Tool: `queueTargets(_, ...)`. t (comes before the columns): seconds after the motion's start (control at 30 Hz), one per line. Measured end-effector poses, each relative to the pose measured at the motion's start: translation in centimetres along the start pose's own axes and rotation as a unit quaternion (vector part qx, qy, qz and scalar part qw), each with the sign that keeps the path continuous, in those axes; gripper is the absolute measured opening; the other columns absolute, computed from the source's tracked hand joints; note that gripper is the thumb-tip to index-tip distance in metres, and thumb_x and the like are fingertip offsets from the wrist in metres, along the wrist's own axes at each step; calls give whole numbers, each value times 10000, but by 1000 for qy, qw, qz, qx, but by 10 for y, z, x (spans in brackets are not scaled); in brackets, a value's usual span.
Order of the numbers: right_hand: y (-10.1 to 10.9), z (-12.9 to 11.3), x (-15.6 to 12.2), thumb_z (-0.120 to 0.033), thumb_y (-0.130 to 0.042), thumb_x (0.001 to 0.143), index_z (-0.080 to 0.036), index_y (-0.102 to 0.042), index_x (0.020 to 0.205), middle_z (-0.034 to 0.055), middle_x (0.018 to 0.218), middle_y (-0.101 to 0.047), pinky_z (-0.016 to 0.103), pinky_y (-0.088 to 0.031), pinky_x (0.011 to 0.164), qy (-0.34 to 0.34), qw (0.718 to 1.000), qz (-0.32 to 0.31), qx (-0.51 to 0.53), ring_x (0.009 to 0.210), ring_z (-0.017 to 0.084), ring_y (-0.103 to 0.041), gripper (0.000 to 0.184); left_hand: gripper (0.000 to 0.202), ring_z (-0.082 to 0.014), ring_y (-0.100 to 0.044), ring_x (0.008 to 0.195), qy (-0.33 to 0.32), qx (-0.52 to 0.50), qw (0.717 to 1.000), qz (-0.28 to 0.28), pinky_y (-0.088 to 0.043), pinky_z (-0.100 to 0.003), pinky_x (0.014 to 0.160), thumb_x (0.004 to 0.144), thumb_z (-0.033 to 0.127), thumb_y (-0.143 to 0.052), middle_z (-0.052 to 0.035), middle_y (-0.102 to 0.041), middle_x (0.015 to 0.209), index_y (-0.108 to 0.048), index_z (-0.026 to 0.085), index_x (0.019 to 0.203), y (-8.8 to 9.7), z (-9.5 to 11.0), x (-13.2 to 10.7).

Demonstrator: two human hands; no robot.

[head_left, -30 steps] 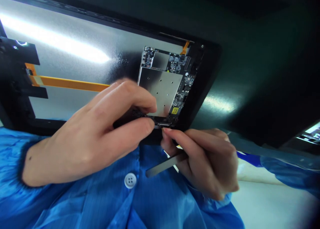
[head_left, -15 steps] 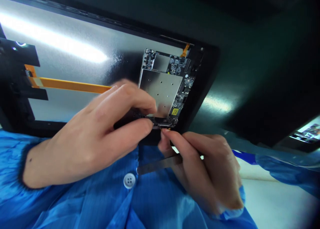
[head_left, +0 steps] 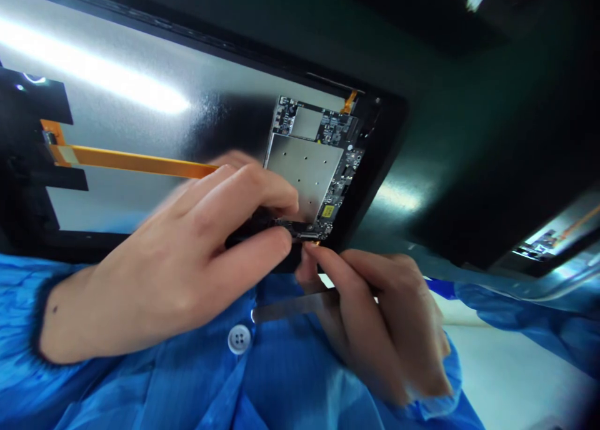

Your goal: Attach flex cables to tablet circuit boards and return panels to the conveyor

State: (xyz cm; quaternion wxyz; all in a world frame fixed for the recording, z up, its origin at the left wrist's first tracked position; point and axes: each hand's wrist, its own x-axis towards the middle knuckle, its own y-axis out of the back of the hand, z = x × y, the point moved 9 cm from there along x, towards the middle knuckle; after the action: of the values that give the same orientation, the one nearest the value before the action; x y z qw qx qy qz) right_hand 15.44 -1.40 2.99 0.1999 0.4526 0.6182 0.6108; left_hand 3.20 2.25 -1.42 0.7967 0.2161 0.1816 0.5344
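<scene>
A green-black circuit board (head_left: pixel 336 189) with a large metal shield sits at the right end of an opened tablet-like device (head_left: pixel 117 202). My left hand (head_left: pixel 201 249) is closed at the board's lower left corner, thumb on the near edge and index finger over the shield. At the near edge, the thumb and index finger of my right hand (head_left: pixel 370 311) pinch together beside a small orange piece, mostly hidden. A flat metal strip that looks like the end of tweezers (head_left: pixel 295 306) sticks out leftward from under the right fingers.
An orange ribbon cable (head_left: pixel 140 162) runs across the metal back panel and under my left hand. Another orange flex (head_left: pixel 349 102) lies at the far corner. The dark green work surface (head_left: pixel 422 155) extends right, where another opened device (head_left: pixel 539 245) and a blue sleeve (head_left: pixel 525 317) show.
Both hands stay at the board's near edge, the left fingers shifting slightly right. The view has moved a little, and more of the other device shows at right.
</scene>
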Motion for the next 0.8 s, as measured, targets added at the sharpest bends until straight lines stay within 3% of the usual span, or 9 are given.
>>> queueTargets(0.17,1,1,1,-96,-719,842,-120,-735,876,47,741,-650,321,-401,482,2,1000,-12,-1,582,143,-553,44,220,-130,-641,1053,-48,52,997,4,-613,-299,885,1040,265,-378,21,-622,1106,-594,235,1070,1,7,-2)
queueTargets(0.33,-3,3,1,-75,-668,866,-116,-729,898,54,760,-637,317,-399,486,-2,999,-31,9,595,142,-543,80,253,-175,-614,1128,-84,108,990,-21,-567,-396,961,1061,292,-359,26,-590,1215,-579,238,950,-3,13,-7)
queueTargets(0.53,-5,4,3,-90,-664,872,-137,-717,915,53,770,-621,325,-399,509,-9,999,-38,17,604,148,-528,83,287,-188,-646,1005,-132,148,980,-8,-587,-370,817,1060,279,-319,2,-617,1171,-596,226,1003,-5,17,-7)
queueTargets(0.67,-6,1,4,-84,-611,903,-108,-706,949,67,803,-620,323,-415,532,4,998,-64,14,636,151,-538,108,339,-193,-651,990,-135,155,978,-16,-589,-366,803,1058,284,-301,-9,-619,1156,-626,208,1001,-6,18,-6)
queueTargets(0.8,-3,5,8,-87,-640,894,-131,-710,972,67,812,-614,323,-429,555,-30,997,-63,29,649,158,-547,113,344,-188,-637,973,-130,156,979,-12,-578,-362,792,1056,271,-317,-26,-604,1160,-646,186,1004,-4,20,-6)
